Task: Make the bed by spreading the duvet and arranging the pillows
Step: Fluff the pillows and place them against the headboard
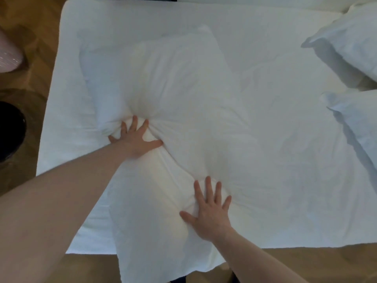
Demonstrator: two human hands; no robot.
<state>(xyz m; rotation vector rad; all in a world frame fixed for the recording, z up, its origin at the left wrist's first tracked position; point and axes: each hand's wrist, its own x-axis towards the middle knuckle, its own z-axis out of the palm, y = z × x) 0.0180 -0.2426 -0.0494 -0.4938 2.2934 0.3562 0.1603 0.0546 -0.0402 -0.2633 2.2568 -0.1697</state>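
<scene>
A large white pillow (163,94) lies on the white bed (275,27), its near end hanging over the mattress edge. My left hand (135,139) presses into the pillow's middle with spread fingers, and the cloth bunches around them. My right hand (210,213) lies flat on the pillow nearer to me, fingers apart, denting the filling. Two more white pillows sit at the right: one at the far right (350,37), one below it (359,123). The bed surface under them is a white sheet or duvet; I cannot tell which.
Wooden floor (30,37) runs along the left side of the bed and in front of it (306,260). A round black object (10,129) and a pale pink object (9,56) stand on the floor at the left.
</scene>
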